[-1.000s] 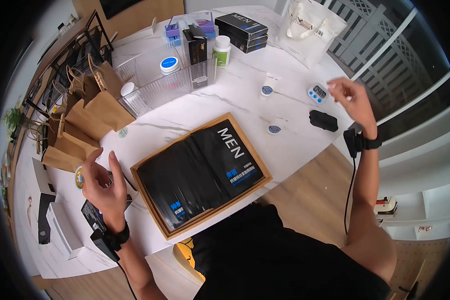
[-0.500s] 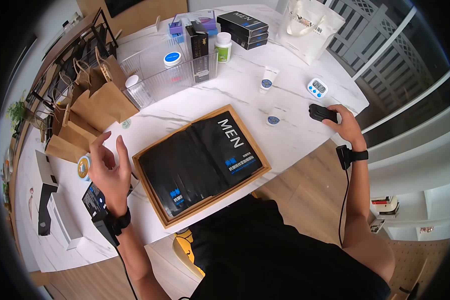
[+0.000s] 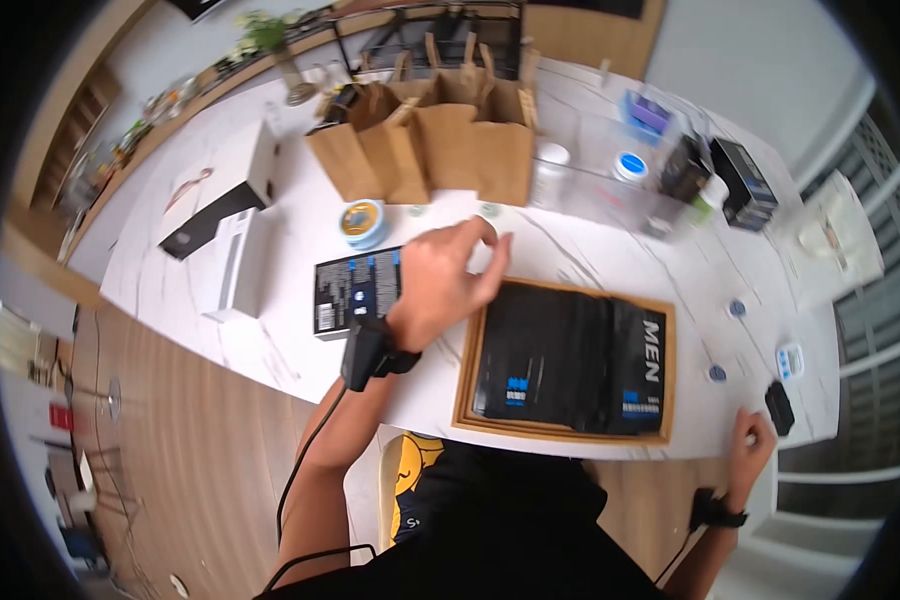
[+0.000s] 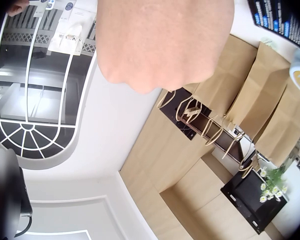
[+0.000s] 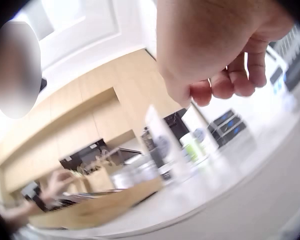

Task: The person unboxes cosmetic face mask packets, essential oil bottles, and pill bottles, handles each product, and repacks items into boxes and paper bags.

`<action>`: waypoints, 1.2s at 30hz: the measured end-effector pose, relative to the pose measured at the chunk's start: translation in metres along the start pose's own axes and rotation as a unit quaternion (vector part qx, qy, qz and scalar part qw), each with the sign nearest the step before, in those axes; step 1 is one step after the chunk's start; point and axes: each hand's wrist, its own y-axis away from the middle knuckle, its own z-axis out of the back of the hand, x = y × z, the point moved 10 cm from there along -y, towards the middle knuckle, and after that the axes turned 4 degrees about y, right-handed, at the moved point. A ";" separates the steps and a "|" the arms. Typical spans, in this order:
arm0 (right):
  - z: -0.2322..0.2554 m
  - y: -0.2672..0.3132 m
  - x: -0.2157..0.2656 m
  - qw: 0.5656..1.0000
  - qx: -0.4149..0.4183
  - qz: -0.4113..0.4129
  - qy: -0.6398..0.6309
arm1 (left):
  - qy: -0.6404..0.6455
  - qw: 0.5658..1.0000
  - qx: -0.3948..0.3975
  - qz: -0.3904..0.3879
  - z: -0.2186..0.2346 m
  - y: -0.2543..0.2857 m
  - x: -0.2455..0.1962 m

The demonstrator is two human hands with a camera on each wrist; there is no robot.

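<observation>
My left hand [image 3: 445, 280] is raised over the left corner of a wooden tray [image 3: 463, 395], thumb and fingers loosely bent with nothing between them. In the tray lie black packets [image 3: 550, 350] printed MEN. Under that forearm is a black printed box [image 3: 342, 298], partly covered, with a round blue-and-gold tub [image 3: 362, 222] behind it. By the table's front right edge, my right hand [image 3: 752, 448] is beside a small black object [image 3: 779, 408]. The right wrist view shows its fingers [image 5: 222, 85] loosely curled, holding nothing. A white timer [image 3: 790, 361] stands just behind the black object.
Brown paper bags [image 3: 450, 150] stand at the back, beside a clear ribbed bin [image 3: 595, 200] with white jars. White and black boxes [image 3: 232, 262] lie at left. Two small tubes [image 3: 737, 308] are right of the tray. Black boxes [image 3: 742, 185] and a white bag [image 3: 838, 235] stand far right.
The head view has swung left. My right hand has come off the small black object and drawn back toward the table edge. My left hand has shifted right, over the tray's corner.
</observation>
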 end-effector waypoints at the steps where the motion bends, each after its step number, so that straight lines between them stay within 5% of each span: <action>1: -0.022 0.008 0.007 0.998 0.010 0.009 -0.058 | -0.013 1.000 -0.010 0.002 0.003 0.000 0.003; 3: -0.052 0.019 0.013 0.992 0.029 -0.039 -0.119 | 0.012 1.000 -0.005 -0.011 -0.001 0.001 0.002; 12: -0.057 0.019 0.031 0.999 -0.027 0.025 -0.009 | -0.016 1.000 0.006 0.022 0.007 -0.003 0.011; 17: -0.059 0.021 0.030 0.999 -0.037 0.032 0.007 | -0.030 0.995 -0.094 0.032 0.053 -0.018 0.030; 22: -0.057 0.019 0.036 0.998 -0.039 0.040 0.011 | -0.180 0.969 -0.135 0.098 0.125 -0.059 0.085; 25: -0.057 0.020 0.038 0.998 -0.041 0.044 0.025 | -0.215 0.956 -0.087 0.182 0.145 -0.091 0.143; 27: -0.058 0.019 0.034 0.998 -0.041 0.033 0.018 | -0.257 0.952 -0.076 0.145 0.152 -0.112 0.157; 36: -0.057 0.020 0.031 0.998 -0.049 0.022 0.021 | -0.381 0.915 0.113 0.065 0.080 -0.174 0.123</action>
